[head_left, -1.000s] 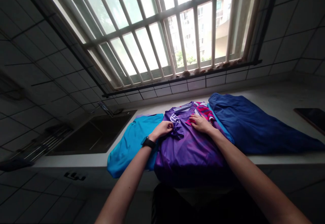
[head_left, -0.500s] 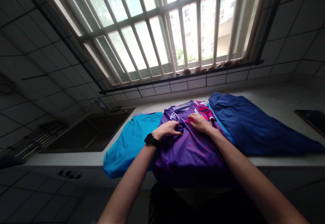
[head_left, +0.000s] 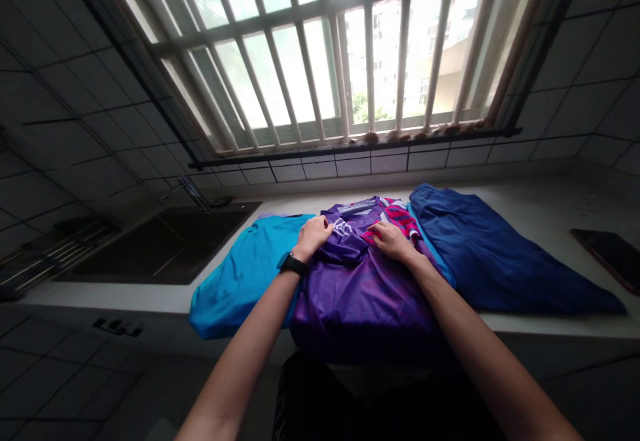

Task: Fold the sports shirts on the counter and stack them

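Observation:
A purple sports jersey [head_left: 370,294] lies across the counter with its collar toward the window and its lower part hanging over the front edge. My left hand [head_left: 314,233], with a black watch on the wrist, is closed on the jersey's left shoulder edge, beside a white logo. My right hand [head_left: 393,239] pinches the fabric by the pink-and-white patterned sleeve [head_left: 400,214], which is folded inward on the right. Its fingertips are partly hidden. A bright blue garment [head_left: 250,268] lies to the left, partly under my left forearm. Navy cloth [head_left: 490,248] lies to the right.
A dark sink [head_left: 150,248] with a metal faucet [head_left: 193,191] is set into the white counter [head_left: 530,194] at the left. A phone [head_left: 610,254] lies at the far right. Behind the counter is a barred window [head_left: 325,61] with small objects along its sill.
My left hand has moved left and slightly away from me, from the jersey's chest to its left shoulder edge. My right hand stays at the patterned sleeve. The view has shifted slightly.

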`<state>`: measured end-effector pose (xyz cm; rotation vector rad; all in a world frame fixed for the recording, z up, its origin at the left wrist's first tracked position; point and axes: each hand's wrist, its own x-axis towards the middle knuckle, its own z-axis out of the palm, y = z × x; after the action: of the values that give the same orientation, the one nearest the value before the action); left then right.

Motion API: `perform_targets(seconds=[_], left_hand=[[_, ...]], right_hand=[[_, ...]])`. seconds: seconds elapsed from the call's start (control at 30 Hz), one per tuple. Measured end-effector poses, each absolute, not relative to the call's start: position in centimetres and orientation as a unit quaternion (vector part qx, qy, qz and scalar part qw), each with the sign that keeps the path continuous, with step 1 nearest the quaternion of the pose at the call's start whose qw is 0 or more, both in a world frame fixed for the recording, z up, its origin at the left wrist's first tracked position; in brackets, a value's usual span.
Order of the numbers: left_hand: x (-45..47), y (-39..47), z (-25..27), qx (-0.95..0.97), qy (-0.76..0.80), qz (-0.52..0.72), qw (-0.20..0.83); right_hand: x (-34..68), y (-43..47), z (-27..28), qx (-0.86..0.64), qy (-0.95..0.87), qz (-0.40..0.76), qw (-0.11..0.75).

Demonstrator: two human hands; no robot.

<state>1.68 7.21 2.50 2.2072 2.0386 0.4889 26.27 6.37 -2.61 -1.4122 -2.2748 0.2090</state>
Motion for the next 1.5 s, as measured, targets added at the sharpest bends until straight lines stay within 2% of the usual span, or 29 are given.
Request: perform_targets(seconds=[0.1, 0.27, 0.43, 0.63, 0.8, 0.97, 1.13, 1.33, 1.5], left_hand=[[0.6, 7.6, 1.1, 0.709, 0.695, 0.114, -0.026], [0.7, 8.1, -0.8, 0.765, 0.633, 0.106, 0.052], [0.7, 9.4, -0.8, 0.729, 0.662, 0.159, 0.07], [0.6, 9.4, -0.6, 0.663, 0.697, 0.274, 0.003], [0.5, 9.1, -1.1, 0.702, 0.683, 0.193, 0.048], [0.5, 9.3, -1.2, 0.718, 0.673, 0.175, 0.047], [0.3, 9.0, -0.9, 0.7, 0.693, 0.168, 0.047], [0.1, 8.6, -0.6, 0.706, 0.685, 0.168, 0.063], [0.2, 8.7, -0.7, 0.777, 0.594, 0.17, 0.123]], right_hand=[[26.9, 6.4, -2.4, -0.558, -0.796, 0.049, 0.228], [27.7, 6.8, -2.9, -0.599, -0.768, 0.031, 0.223], [27.1, 6.5, -3.5, -0.591, -0.793, 0.065, 0.135], [26.2, 6.0, -2.9, -0.614, -0.784, 0.029, 0.08], [25.2, 7.7, 0.0, -0.639, -0.769, 0.037, 0.005], [23.1, 10.8, 0.9, -0.582, -0.81, 0.012, 0.073], [21.2, 12.5, -0.8, -0.607, -0.791, 0.073, 0.013], [20.4, 13.5, -0.1, -0.671, -0.735, 0.089, 0.031], [20.7, 13.1, 1.0, -0.627, -0.77, 0.081, 0.085]])
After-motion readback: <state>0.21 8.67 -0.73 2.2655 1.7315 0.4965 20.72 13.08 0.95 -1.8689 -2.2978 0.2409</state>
